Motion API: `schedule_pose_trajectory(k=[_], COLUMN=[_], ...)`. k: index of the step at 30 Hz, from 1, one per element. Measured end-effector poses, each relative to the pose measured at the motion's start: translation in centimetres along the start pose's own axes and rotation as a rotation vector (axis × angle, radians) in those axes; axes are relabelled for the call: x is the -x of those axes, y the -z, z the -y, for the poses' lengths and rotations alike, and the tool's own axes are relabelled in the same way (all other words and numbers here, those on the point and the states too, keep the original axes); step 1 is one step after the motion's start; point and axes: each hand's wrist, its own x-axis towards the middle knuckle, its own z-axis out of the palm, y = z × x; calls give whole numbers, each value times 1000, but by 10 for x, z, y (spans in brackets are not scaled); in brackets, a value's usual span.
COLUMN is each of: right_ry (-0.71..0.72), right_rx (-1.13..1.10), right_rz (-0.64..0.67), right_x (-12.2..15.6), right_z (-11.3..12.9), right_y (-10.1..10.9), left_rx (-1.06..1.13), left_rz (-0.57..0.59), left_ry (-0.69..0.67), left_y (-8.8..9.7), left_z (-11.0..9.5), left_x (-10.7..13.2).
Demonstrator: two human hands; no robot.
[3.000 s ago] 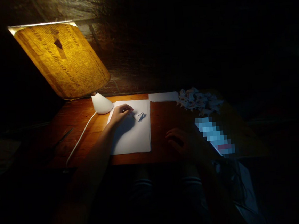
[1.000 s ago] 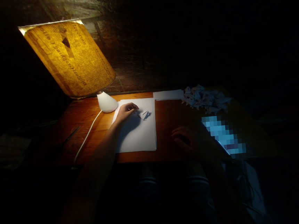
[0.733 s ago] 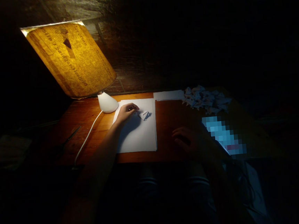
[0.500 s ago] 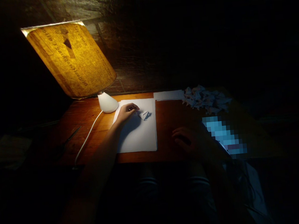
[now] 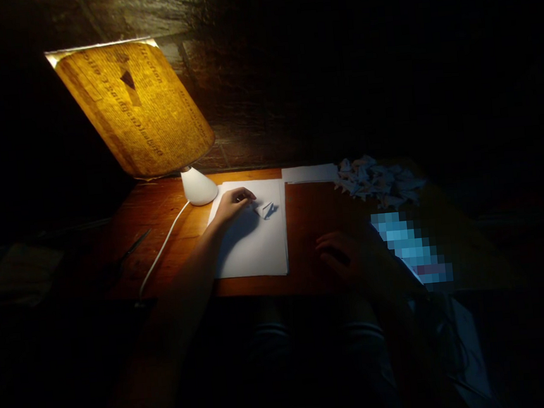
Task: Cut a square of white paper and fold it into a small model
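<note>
My left hand point(image 5: 233, 205) rests on a white sheet of paper point(image 5: 255, 247) with its fingers curled in. A small folded paper piece point(image 5: 265, 210) lies on the sheet just right of its fingertips, apart from them. My right hand point(image 5: 341, 258) lies in shadow on the wooden table point(image 5: 311, 213), fingers loosely bent, close to a lit phone screen point(image 5: 412, 251). I cannot make out anything held in either hand.
A tilted lamp with a yellow printed shade point(image 5: 135, 108) and white base point(image 5: 199, 187) stands at the back left, its cord point(image 5: 162, 252) trailing toward me. A heap of folded papers point(image 5: 378, 182) and flat paper point(image 5: 310, 173) lie at the back. Scissors point(image 5: 130, 249) lie at the left.
Nothing on the table has moved; only the view has drifted slightly, shifting everything a little to the right.
</note>
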Motion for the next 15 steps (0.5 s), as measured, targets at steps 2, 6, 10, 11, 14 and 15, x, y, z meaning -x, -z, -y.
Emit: schedule_pose_trajectory(k=[2,6,10,11,14,15], right_ry=[-4,-4,29,41,85,83], right_rx=[5,8,25,38,87,94], right_rz=[7,-19,-41,-51,-79,-110], right_x=[1,0,0,3,20,29], right_z=[-1,-5,-8,-7,-6,-5], right_y=[0,-3,-7,-7,-4,-1], left_rx=[4,32,41,50,66,69], left_rz=[-1,10,0,1,1,0], left_ry=[-1,1,13,17,24,27], left_y=[0,-1,-1,-1,-1,-1], left_z=[2,5,6,5,4,3], left_x=[0,-2,-3,-3,-3,-4])
